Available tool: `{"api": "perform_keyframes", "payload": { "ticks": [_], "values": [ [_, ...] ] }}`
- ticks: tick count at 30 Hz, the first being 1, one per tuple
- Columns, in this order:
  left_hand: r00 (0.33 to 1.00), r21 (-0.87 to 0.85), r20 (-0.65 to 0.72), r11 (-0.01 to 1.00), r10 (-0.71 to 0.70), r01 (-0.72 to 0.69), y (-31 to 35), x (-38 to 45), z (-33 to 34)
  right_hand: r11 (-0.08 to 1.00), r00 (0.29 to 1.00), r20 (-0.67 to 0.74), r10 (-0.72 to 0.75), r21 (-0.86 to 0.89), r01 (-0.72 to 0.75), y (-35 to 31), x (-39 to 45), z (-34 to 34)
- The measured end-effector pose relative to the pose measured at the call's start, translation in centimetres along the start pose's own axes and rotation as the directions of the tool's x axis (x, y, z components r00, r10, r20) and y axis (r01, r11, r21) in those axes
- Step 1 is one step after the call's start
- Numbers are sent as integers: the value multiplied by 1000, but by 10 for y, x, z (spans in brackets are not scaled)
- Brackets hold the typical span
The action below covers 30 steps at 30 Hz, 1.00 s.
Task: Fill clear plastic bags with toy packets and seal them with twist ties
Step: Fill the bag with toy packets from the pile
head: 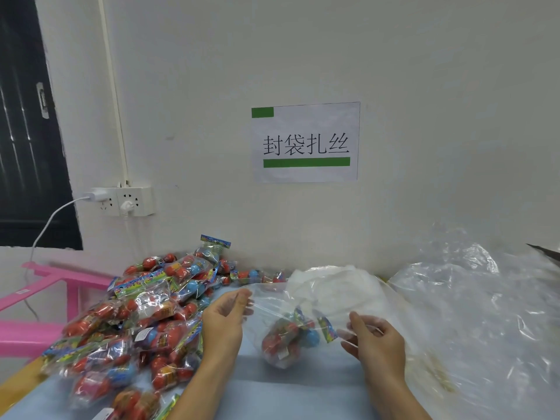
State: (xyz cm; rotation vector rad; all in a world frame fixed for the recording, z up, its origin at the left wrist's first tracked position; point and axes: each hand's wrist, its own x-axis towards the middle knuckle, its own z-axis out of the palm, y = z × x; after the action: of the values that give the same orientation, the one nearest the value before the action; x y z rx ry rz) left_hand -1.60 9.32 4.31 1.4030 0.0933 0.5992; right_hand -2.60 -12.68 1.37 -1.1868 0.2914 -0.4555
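Head view: a clear bag (303,313) is held up off the blue table (303,395) between both hands, its mouth stretched roughly left to right. Left hand (224,322) pinches the near-left edge of the mouth, thumb and fingertips closed on the film. Right hand (375,341) grips the right edge, fingers curled round the plastic. A few toy packets (288,338) already sit inside, hanging as a lump in the bottom, between the hands and slightly below them, nearer the left.

The loose pile of packets (136,322) lies on the table to the left, just beside the left forearm and running away toward the wall (424,116). So the left hand is the nearer one for the next pick, I judge; the right would have to keep the mouth open alone.

Spare clear bags (472,298) are heaped to the right, near the right hand. No twist ties can be made out. Whether the bag is full enough to seal is unclear; it looks only partly filled.

A paper sign (306,142) hangs on the wall above; a pink stool (42,298) stands far left.
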Motion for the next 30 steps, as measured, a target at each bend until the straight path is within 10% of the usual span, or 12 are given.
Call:
{"api": "perform_keyframes", "payload": {
  "ticks": [7, 12, 16, 19, 24, 30],
  "values": [
    [985, 212, 65, 962, 160, -170, -3, 0, -4, 988, 990, 53, -130, -72, 134, -2, -3, 1],
    [718, 615, 253, 465, 648, -637, 0, -11, 1, 911, 919, 173, -355, -155, 382, -12, -19, 8],
    [730, 400, 616, 681, 296, -613, -2, -25, 8, 878, 887, 230, -401, -180, 444, -14, -28, 13],
    [653, 474, 732, 543, 194, -693, -13, -19, 11, 878, 888, 236, -394, -188, 440, -12, -27, 15],
    [807, 328, 526, 812, 268, -483, -5, -14, 11, 897, 905, 219, -366, -176, 405, -11, -24, 14],
    [879, 183, 303, 883, 368, -433, 0, -10, 10, 936, 934, 164, -316, -108, 335, -10, -19, 10]
  ]
}}
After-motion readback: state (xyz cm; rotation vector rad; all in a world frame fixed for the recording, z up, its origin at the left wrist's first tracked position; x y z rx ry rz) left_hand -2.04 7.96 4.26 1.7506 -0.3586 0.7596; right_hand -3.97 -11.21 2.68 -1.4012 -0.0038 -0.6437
